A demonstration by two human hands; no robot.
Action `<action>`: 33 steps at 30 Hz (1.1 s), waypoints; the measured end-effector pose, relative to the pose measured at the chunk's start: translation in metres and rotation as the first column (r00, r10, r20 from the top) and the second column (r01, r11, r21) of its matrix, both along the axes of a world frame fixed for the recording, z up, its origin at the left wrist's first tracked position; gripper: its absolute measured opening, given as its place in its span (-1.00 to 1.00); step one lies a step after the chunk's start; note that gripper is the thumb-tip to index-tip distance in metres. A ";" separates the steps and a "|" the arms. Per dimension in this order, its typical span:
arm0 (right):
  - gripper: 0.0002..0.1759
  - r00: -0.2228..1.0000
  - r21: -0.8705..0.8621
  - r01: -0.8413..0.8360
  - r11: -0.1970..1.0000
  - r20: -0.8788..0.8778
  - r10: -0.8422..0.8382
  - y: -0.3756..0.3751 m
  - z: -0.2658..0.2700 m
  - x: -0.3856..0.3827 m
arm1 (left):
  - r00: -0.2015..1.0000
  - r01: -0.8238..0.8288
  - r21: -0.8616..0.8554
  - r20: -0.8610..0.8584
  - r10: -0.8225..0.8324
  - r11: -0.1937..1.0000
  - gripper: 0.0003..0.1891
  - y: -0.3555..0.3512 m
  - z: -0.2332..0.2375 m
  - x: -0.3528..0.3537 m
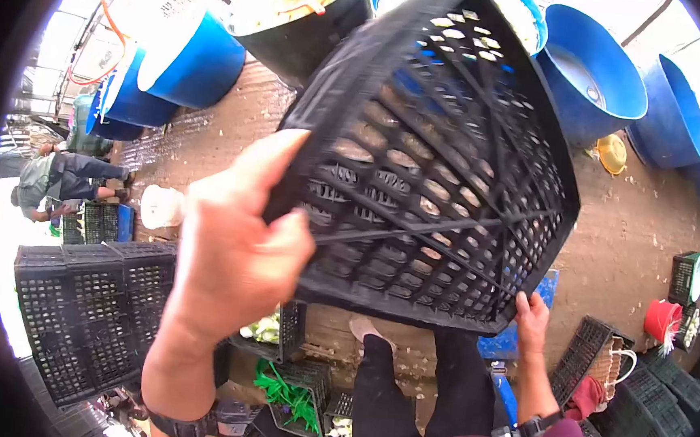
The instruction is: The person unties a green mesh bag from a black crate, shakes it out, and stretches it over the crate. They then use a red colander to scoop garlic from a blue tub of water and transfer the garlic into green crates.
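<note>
A black slatted plastic crate is held up and tilted in front of me, its lattice base facing me. My left hand grips its left edge, with the thumb and fingers closed round the rim. At the crate's lower right corner, my right hand holds the edge with its fingers. Through the openings, only bits of the floor and other crates show.
Blue tubs stand beyond the crate, with a black tub left of centre. Stacked black crates are at left, others at right. A person bends at far left. A red bucket is at right.
</note>
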State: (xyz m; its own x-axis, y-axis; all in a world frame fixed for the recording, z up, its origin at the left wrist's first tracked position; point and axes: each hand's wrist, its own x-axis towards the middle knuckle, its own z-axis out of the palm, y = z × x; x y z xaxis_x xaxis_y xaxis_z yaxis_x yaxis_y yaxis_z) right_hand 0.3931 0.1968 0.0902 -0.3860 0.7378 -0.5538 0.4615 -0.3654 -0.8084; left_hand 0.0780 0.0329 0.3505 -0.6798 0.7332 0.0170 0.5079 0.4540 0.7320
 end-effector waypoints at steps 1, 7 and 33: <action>-0.81 0.971 -0.076 -0.200 0.977 0.116 0.208 0.017 0.002 0.018 | 0.989 0.067 -0.032 -0.128 -0.071 0.997 -0.54 0.012 0.003 0.006; -0.71 0.987 0.792 -0.148 0.592 0.155 0.039 0.171 0.109 0.054 | 0.720 0.553 -0.109 -0.435 -0.540 0.826 -0.61 0.080 -0.005 0.064; -0.81 0.931 0.429 -0.331 0.840 0.292 0.217 0.129 -0.046 -0.055 | 0.953 -0.244 -0.254 -0.242 0.183 0.936 -0.35 -0.049 -0.227 0.060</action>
